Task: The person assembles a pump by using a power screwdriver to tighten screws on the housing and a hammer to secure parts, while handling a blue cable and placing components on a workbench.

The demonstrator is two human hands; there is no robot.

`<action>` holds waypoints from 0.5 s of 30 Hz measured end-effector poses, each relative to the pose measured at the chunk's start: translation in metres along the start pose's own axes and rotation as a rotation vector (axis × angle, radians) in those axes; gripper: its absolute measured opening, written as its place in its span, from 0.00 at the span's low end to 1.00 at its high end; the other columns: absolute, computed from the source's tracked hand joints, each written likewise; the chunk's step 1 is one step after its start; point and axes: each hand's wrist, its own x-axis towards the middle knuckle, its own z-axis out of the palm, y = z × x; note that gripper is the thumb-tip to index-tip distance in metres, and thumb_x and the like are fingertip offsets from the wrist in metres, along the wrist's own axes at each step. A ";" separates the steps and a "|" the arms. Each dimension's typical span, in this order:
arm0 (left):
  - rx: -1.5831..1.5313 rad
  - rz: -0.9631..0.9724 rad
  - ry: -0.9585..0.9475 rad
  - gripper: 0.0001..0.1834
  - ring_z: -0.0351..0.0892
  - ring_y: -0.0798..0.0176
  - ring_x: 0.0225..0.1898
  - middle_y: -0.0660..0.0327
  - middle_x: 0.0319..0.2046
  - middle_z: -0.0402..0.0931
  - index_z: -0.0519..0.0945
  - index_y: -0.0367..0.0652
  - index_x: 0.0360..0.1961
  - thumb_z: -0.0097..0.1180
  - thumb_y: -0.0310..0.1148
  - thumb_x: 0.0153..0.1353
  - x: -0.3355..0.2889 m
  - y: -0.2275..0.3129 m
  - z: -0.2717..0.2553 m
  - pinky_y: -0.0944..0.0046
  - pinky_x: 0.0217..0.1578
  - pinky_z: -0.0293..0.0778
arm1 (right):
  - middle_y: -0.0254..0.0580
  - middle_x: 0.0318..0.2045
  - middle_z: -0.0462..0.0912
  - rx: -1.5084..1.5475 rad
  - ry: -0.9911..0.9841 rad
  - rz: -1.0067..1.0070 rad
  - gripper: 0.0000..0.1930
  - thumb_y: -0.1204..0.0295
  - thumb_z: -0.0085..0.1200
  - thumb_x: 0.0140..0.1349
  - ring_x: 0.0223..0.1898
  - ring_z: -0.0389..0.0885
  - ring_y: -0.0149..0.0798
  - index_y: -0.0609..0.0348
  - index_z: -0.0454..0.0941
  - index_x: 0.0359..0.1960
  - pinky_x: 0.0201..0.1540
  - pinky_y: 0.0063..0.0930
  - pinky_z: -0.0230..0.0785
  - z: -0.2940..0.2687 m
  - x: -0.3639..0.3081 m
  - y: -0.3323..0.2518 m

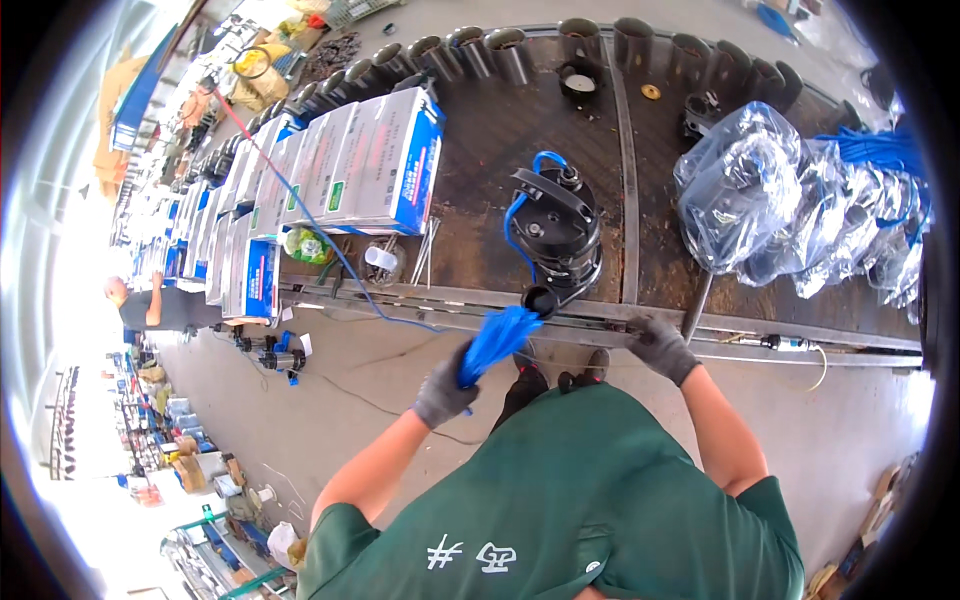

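My left hand (446, 388), in a grey glove, is closed around a bundle of blue cable (502, 342). The bundle's far end reaches up to the black round outlet (540, 300) of a black pump (556, 235). That pump stands upright at the bench's near edge, with a handle on top and a blue cable (511, 228) looped down its left side. To the right of it, my right hand (662, 347), also gloved in grey, is at the bench edge with its fingers loosely apart and nothing visible in them.
Printed boxes (365, 160) are stacked on the left of the dark bench (470, 150). Metal cylinders (510, 55) line its far edge. Plastic-wrapped parts (745, 190) lie at right. A clear jar (382, 262) and thin rods (426, 250) are near the boxes. Another person (150, 305) stands far left.
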 end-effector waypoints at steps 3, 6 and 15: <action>-0.069 -0.136 0.137 0.50 0.81 0.55 0.45 0.51 0.45 0.80 0.59 0.46 0.73 0.67 0.25 0.47 -0.017 -0.081 -0.029 0.54 0.48 0.77 | 0.44 0.39 0.84 0.265 0.266 -0.032 0.18 0.71 0.66 0.59 0.38 0.84 0.39 0.62 0.81 0.50 0.43 0.31 0.78 0.016 -0.008 0.073; -0.245 -0.229 0.350 0.51 0.79 0.58 0.49 0.53 0.52 0.78 0.57 0.42 0.74 0.70 0.21 0.48 -0.003 -0.115 -0.049 0.57 0.51 0.77 | 0.39 0.36 0.82 0.301 0.294 -0.039 0.16 0.72 0.65 0.59 0.35 0.82 0.34 0.61 0.81 0.48 0.41 0.29 0.76 0.010 -0.018 0.070; 0.208 0.199 0.619 0.48 0.75 0.40 0.60 0.38 0.60 0.72 0.57 0.43 0.74 0.70 0.38 0.56 0.222 0.036 -0.107 0.49 0.61 0.71 | 0.47 0.38 0.82 0.104 0.576 0.034 0.19 0.72 0.66 0.56 0.38 0.81 0.45 0.58 0.80 0.50 0.44 0.36 0.76 0.037 -0.003 0.109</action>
